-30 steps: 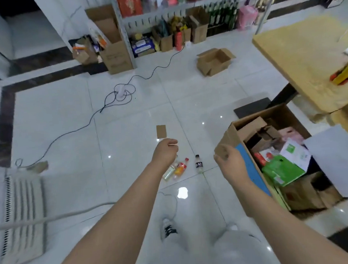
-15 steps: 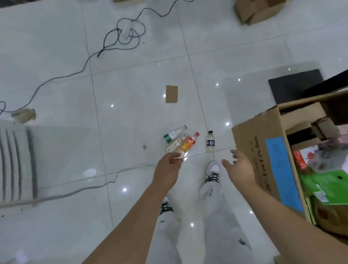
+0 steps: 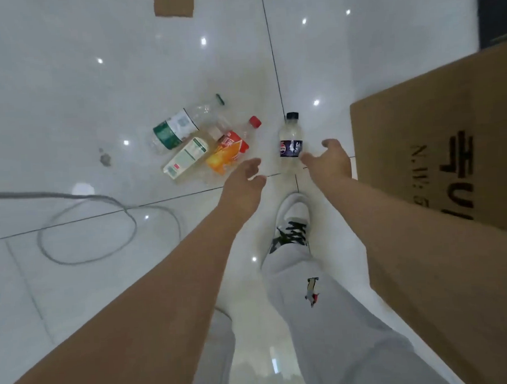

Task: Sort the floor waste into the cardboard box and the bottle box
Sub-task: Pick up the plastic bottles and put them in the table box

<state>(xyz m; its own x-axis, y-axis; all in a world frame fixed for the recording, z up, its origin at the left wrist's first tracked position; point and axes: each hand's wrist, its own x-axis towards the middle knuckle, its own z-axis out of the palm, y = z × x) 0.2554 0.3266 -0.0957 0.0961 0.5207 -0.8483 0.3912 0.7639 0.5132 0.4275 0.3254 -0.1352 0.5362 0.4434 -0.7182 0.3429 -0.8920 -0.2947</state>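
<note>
Several empty bottles lie on the white floor tiles. A green-label bottle (image 3: pixel 175 128), a pale-label bottle (image 3: pixel 186 157) and an orange-label bottle with a red cap (image 3: pixel 229 149) lie together. A black-capped bottle with a dark label (image 3: pixel 290 140) lies apart to their right. My left hand (image 3: pixel 242 179) reaches out open, just short of the orange-label bottle. My right hand (image 3: pixel 330 160) is open with spread fingers, right beside the dark-label bottle, holding nothing. The big cardboard box (image 3: pixel 450 158) stands at the right; its inside is out of view.
A flat piece of cardboard (image 3: pixel 173 3) lies on the floor at the top edge. A grey cable (image 3: pixel 85 200) loops across the tiles at the left. My shoe (image 3: pixel 292 219) and grey trouser legs are below the hands. A dark mat (image 3: pixel 496 6) shows top right.
The view has dropped much closer to the floor and the bottles. Both hands have reached forward and down toward the bottles, the fingers of each now more spread.
</note>
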